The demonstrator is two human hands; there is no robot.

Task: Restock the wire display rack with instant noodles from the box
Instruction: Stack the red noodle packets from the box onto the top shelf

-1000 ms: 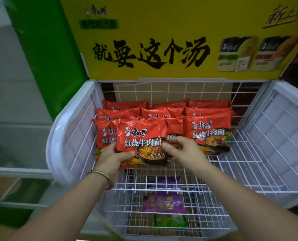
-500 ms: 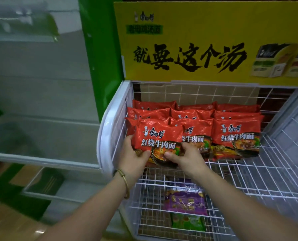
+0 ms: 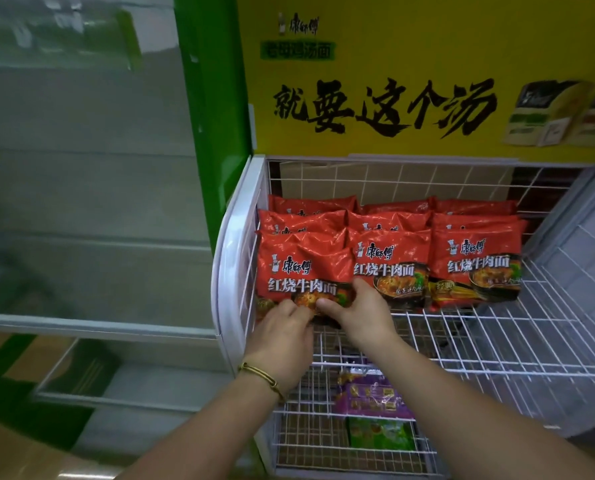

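So the back of the wire rack (image 3: 531, 341) holds three columns of red noodle packs (image 3: 476, 265), left hand (image 3: 282, 337) and right hand (image 3: 362, 313) pinch the bottom edge of the front-left pack (image 3: 303, 271), and I'd guess the bare front half needs filling.

Head-worn camera looks forward and down, close over the wire rack (image 3: 518, 344).

Yellow banner (image 3: 427, 64) with black brush lettering hanging far, spanning right side. Green panel (image 3: 213, 116) standing upright, touching banner's left edge. Grey shelving (image 3: 81, 202), blurred, stretching away left; pale edge strip (image 3: 95, 327) running across it. Brown floor (image 3: 12, 452) showing near left, catching soft light.
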